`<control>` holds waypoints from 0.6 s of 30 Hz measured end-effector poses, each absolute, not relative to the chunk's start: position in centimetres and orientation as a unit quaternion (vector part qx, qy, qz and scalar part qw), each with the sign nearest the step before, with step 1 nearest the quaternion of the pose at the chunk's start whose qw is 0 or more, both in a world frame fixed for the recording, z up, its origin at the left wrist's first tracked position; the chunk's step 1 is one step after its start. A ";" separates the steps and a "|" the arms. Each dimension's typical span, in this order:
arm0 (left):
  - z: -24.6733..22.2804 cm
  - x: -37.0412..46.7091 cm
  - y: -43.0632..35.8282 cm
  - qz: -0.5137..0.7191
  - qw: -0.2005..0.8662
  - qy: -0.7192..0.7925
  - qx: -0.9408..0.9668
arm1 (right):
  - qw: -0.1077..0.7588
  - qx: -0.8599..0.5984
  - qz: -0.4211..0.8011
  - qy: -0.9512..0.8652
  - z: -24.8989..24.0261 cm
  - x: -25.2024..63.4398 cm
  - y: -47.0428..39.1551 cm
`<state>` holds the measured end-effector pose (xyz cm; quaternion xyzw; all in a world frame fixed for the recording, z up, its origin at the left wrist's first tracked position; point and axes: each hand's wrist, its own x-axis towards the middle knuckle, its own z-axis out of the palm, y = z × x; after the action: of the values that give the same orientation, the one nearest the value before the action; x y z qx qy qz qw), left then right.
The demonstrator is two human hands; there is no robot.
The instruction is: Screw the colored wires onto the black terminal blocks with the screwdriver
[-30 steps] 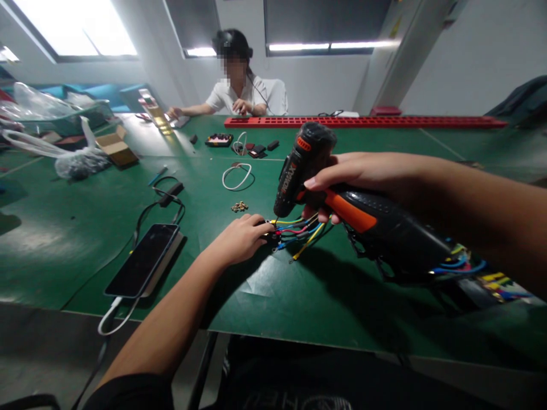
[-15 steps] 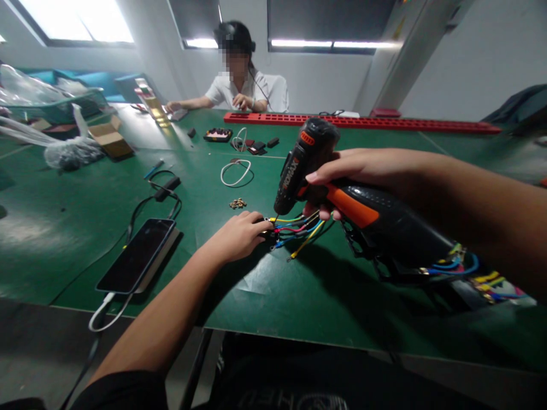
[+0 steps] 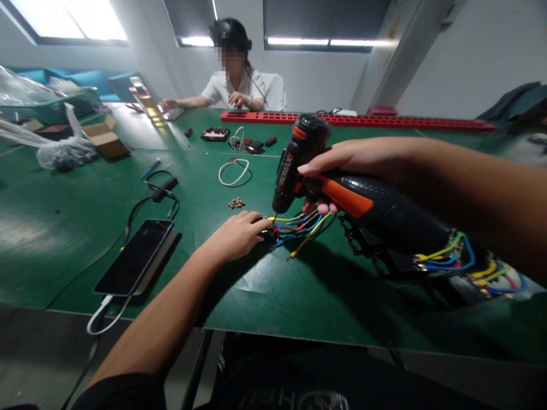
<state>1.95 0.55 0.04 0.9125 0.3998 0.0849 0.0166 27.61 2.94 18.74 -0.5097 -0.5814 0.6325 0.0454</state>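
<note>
Left hand (image 3: 237, 238): palm down, our fingers sit together, clamped on a small black terminal block (image 3: 268, 232); it lies in front of us on the smooth green tabletop (image 3: 252, 299), mostly covered by those fingers.
Right hand (image 3: 344, 162): our fingers wrap the grip of a black-and-orange power screwdriver (image 3: 296, 159); whether one presses the trigger, we cannot tell.
Thin dark metal bit (image 3: 276, 217): it points down at the block, just beside our left fingertips; it is too small to tell whether it sits in a screw head.
Thin insulated wires (image 3: 287, 230): yellow, blue, red and black, they run right from the block; one yellow wire (image 3: 308, 237) slants toward us, its metal ring end apart from the block.
Bit and block: in our judgement, good work here means lining the bit up straight with the screw, pressing firmly before spinning, bracing the block against twisting, keeping each ring end flat, and holding our left fingertips clear of the bit.
Small brass-coloured metal pieces (image 3: 236, 203): a loose heap just beyond our left hand, within easy reach.
Black wired assembly (image 3: 395, 267): it lies below our right forearm.
Co-worker (image 3: 235, 91): a person in a white shirt sits across the table.
</note>
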 end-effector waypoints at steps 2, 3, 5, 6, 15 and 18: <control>-0.1 1.8 0.6 0.107 0.047 0.408 0.906 | 0.041 -0.504 0.632 -0.587 18.8 27.6 2.9; -0.2 1.7 0.6 0.124 0.064 0.418 0.898 | 0.038 -0.499 0.633 -0.590 18.8 27.6 2.8; -0.4 1.4 0.8 0.157 0.089 0.445 0.877 | 0.030 -0.490 0.635 -0.597 18.9 27.6 2.8; -0.5 1.3 0.9 0.164 0.097 0.457 0.869 | 0.025 -0.485 0.634 -0.602 18.9 27.5 2.7; -0.5 1.0 1.5 0.160 0.139 0.458 0.863 | 0.008 -0.452 0.617 -0.644 19.0 26.5 2.8; -0.5 1.1 1.5 0.160 0.140 0.455 0.865 | 0.012 -0.447 0.606 -0.659 19.2 26.2 2.5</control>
<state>1.08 1.53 -0.52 0.8645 0.4554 0.1601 0.1400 26.16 2.52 19.18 -0.4465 -0.6586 0.6056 0.0118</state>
